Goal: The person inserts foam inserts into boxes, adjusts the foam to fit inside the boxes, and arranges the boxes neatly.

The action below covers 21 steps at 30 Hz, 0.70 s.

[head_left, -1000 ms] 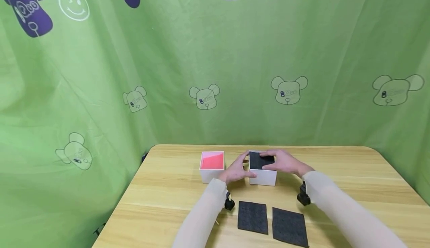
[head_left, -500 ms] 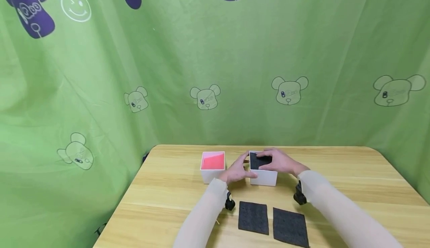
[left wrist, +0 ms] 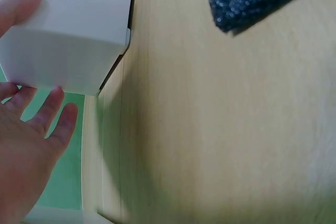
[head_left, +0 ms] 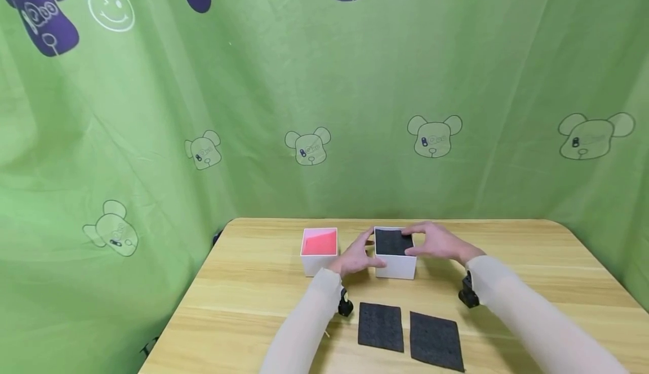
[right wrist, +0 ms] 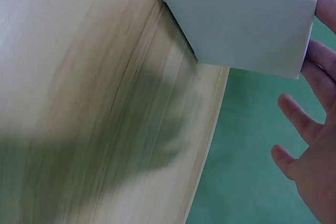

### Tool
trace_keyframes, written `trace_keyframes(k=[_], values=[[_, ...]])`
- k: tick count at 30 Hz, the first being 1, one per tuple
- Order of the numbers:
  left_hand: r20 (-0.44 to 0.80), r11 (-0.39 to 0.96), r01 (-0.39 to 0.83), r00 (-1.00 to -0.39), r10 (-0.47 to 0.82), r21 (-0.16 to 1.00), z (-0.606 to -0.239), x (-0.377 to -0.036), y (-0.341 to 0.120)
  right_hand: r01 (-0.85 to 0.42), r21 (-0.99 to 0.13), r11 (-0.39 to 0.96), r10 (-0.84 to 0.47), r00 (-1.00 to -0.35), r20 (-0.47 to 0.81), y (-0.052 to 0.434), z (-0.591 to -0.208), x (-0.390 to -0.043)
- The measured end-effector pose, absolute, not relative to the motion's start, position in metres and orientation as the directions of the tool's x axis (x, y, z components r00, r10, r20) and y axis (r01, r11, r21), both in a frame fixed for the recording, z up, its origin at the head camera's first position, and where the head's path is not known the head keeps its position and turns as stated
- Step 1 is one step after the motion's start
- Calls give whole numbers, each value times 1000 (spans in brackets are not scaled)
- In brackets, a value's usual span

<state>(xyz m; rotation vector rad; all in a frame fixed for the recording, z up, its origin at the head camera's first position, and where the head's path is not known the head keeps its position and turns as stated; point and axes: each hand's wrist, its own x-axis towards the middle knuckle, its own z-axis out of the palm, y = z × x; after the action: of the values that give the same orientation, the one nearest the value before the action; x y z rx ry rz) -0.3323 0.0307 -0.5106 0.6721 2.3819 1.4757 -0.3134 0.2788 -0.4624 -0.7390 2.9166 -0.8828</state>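
A white box (head_left: 395, 266) stands mid-table with a black foam pad (head_left: 392, 242) filling its top. My left hand (head_left: 357, 257) rests against the box's left front corner, thumb along the front face and straight fingers on the left side. In the left wrist view the thumb touches the box (left wrist: 73, 30) and the fingers (left wrist: 50, 114) lie straight beside it. My right hand (head_left: 438, 242) hovers at the box's right top edge, fingers spread and holding nothing. The right wrist view shows the box (right wrist: 241, 19) with my right hand's fingers (right wrist: 307, 124) apart from it.
An open white box with a pink lining (head_left: 319, 248) stands just left of my left hand. Two loose black foam pads (head_left: 380, 326) (head_left: 436, 340) lie near the table's front edge. The wooden table (head_left: 507, 261) is backed by a green curtain (head_left: 324, 109).
My right hand has come off the foam in the box and moved to the right edge of the box. The left hand and both boxes have stayed put.
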Motion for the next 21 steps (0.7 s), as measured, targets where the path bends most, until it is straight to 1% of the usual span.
trace_keyframes(k=[6,12,16,21], values=[[13,377,236,-862,507,896,-512,-333,31,-430,-530,731,-429,-893,133,280,-465,-314],[13,380,234,-865,502,895,-512,-334,31,-425,-589,688,-389,-900,195,281,-467,-307],[17,392,245,-865,502,887,-512,-335,31,-431,-597,677,-359,-901,244,286,-465,-294],[17,400,248,-866,500,882,-511,-334,32,-459,-578,675,-371,-888,273,293,-455,-271]])
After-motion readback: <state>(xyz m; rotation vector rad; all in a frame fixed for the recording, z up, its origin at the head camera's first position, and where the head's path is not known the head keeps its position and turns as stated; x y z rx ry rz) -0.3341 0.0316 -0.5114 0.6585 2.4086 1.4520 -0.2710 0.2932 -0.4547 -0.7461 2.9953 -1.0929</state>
